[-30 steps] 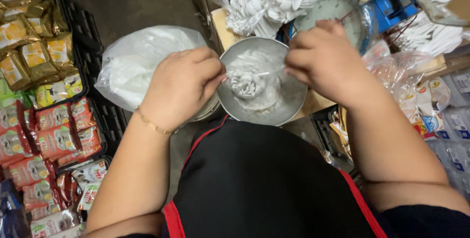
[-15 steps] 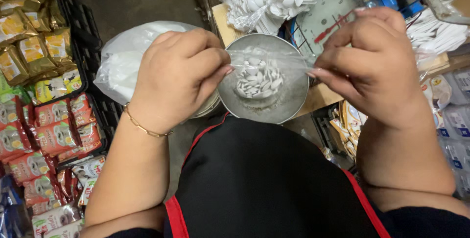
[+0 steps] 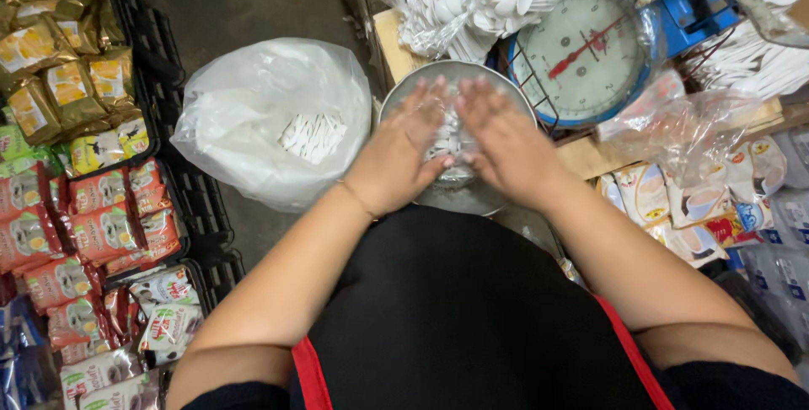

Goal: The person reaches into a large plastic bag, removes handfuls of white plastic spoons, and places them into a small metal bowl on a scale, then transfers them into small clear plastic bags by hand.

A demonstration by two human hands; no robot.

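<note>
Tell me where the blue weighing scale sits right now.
In the head view, the blue weighing scale sits upper right, just beyond the right hand, beside the metal pan.
</note>
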